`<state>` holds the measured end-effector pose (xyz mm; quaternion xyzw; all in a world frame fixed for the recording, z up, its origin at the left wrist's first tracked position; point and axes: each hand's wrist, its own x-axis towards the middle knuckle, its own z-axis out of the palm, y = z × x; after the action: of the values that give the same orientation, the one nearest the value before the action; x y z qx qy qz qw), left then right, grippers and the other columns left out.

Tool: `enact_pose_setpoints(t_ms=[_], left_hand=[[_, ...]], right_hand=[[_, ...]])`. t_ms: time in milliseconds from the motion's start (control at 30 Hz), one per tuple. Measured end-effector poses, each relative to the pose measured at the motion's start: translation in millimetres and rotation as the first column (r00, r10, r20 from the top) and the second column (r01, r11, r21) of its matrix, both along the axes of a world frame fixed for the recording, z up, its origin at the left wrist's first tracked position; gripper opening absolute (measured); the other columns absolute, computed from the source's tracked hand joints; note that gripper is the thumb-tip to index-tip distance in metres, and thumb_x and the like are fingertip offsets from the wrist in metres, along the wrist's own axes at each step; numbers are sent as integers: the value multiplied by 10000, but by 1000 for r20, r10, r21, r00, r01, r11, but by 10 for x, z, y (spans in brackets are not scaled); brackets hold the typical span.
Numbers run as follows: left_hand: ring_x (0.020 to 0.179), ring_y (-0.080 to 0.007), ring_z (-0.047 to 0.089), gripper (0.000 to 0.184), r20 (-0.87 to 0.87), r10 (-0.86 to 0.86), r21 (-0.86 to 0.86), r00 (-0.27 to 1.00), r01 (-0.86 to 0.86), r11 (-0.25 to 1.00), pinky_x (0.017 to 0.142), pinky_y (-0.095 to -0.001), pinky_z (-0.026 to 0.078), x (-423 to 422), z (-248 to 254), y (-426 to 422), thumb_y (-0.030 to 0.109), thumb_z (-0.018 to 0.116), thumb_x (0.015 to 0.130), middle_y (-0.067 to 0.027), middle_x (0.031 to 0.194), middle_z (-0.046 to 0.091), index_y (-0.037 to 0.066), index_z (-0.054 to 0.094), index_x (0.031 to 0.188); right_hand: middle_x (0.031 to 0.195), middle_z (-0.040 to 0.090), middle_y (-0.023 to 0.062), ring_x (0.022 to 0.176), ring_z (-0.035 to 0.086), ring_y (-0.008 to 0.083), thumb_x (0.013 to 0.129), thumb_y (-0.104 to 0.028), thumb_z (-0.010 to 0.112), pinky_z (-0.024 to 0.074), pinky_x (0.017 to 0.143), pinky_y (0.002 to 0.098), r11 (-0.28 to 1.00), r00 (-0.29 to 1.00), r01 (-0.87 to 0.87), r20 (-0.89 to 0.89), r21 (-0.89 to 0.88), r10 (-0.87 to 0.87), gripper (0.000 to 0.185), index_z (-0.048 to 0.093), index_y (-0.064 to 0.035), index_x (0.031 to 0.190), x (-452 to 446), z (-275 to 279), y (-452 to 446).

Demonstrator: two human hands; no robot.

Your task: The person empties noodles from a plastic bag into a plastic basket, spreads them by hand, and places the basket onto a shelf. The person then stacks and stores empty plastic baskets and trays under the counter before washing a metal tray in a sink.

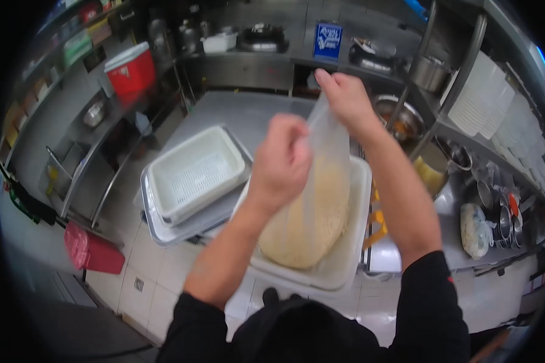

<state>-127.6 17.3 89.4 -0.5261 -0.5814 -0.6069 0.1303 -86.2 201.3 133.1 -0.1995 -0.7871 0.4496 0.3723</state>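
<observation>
A clear plastic bag (306, 224) with a pale, grainy tan mass inside rests in a white rectangular tub (358, 212). My left hand (281, 160) is closed at the bag's upper left side, slightly blurred. Higher up and to the right, my right hand (347, 101) pinches the top of the bag, which is stretched upward between the hands. The contents are too indistinct to name.
Left of the tub, a white perforated basket (197, 172) sits on a metal tray (157, 227) on the steel table (224, 104). A red cooler (130, 75) stands at the back left, a red bin (97, 249) on the floor. Pots and a shelf are at right.
</observation>
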Motion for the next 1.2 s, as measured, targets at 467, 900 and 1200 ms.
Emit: enact_pose_setpoints(t_ms=[467,900,1200], left_hand=[[902,-295,656,342,-28,-71,11,997,72,997,794,-395,508,-206,410,319,141,595,864,-173,1012,653,-16,520,1158],[855,-418,622,259,-25,123,-602,992,-113,790,773,-452,498,-318,-315,276,268,556,933,-227,900,658,31,609,1024],[900,-424,624,309,-78,-28,-270,997,6,963,774,-450,492,-443,-392,863,215,604,881,-248,913,659,5,586,1107]], right_hand=[[731,616,109,725,624,197,825,-140,594,490,656,338,960,966,-250,-28,129,255,145,577,4,833,177,-240,-66],[592,552,19,564,461,81,902,-239,615,412,540,285,982,986,-39,-154,184,68,273,637,-2,768,69,43,30],[665,603,-8,602,508,67,900,-255,628,430,552,255,898,973,-64,-174,434,153,261,657,-9,818,89,400,-277]])
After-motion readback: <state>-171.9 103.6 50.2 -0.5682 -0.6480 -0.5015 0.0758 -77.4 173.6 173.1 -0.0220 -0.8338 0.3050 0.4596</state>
